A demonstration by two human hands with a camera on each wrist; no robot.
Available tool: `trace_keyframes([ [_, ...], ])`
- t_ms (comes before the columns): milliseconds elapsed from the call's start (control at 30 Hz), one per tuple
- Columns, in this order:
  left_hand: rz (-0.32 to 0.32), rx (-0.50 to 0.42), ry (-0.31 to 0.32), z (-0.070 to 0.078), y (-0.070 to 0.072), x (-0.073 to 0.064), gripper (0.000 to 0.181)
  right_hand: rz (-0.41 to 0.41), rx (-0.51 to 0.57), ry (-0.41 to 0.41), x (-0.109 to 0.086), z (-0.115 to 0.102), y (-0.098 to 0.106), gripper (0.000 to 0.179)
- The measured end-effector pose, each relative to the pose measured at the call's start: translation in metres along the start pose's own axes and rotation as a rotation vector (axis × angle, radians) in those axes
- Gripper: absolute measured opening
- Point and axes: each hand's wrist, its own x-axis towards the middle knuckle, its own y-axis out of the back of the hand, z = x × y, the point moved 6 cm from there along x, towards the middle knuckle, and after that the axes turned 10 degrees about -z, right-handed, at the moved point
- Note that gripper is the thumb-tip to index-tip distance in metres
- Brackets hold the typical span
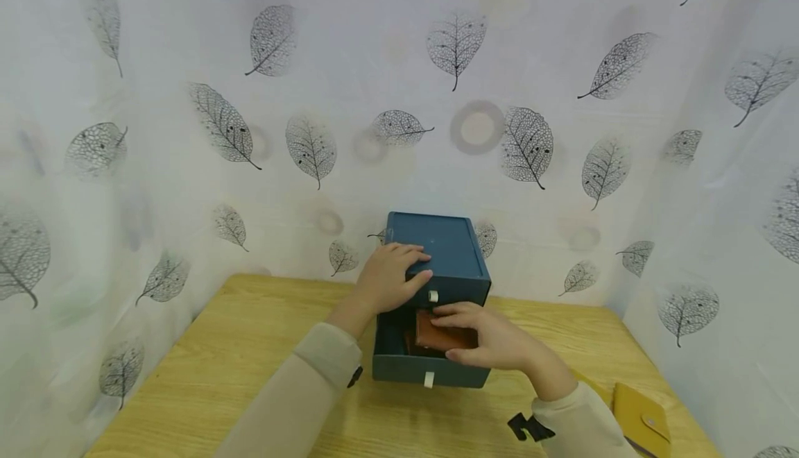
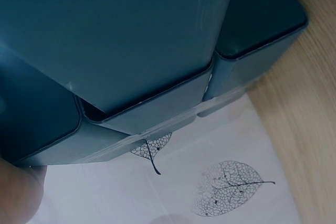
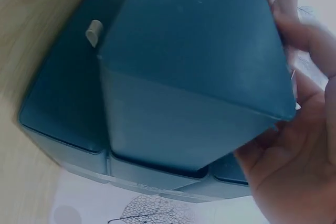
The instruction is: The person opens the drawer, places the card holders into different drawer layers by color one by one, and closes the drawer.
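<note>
A dark blue two-drawer box stands toward the back of the table, its lower drawer pulled out. My left hand rests on the box's top near the front left, fingers extended and thumb by the front edge. In the lower drawer lies a tilted brown wallet; my right hand grips it from the right, fingers over its top and thumb low. Another brown edge shows beside it, mostly hidden. Blue panels fill much of the left wrist view. A blue corner hides part of the right wrist view.
A yellow snap-closure wallet lies at the right of the wooden table, partly behind my right sleeve. White tabs mark the upper drawer and the lower one. A leaf-printed curtain hangs behind and at both sides.
</note>
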Motion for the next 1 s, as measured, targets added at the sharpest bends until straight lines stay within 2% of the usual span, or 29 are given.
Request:
trace_keyframes([
  [100,-0.001,0.000,0.000,0.000,0.000,0.000,0.044,0.014,-0.019,0.042,0.000,0.000,-0.001,0.037],
  [200,0.001,-0.002,-0.002,0.001,0.001,0.000,0.043,0.033,-0.016,0.053,0.000,0.000,-0.001,0.035],
  [467,0.009,-0.018,-0.005,0.001,0.002,-0.001,0.042,0.056,0.033,0.001,-0.004,0.000,0.002,0.034],
  [700,0.011,-0.021,-0.007,0.001,0.003,-0.001,0.043,0.075,0.036,0.020,-0.007,-0.005,0.004,0.033],
  [833,0.006,-0.019,-0.004,0.002,0.002,-0.001,0.043,0.085,0.074,0.004,-0.010,-0.005,0.004,0.032],
  [1000,0.007,-0.023,-0.006,0.001,0.002,-0.001,0.043,0.112,0.070,-0.016,-0.013,-0.007,0.006,0.034],
])
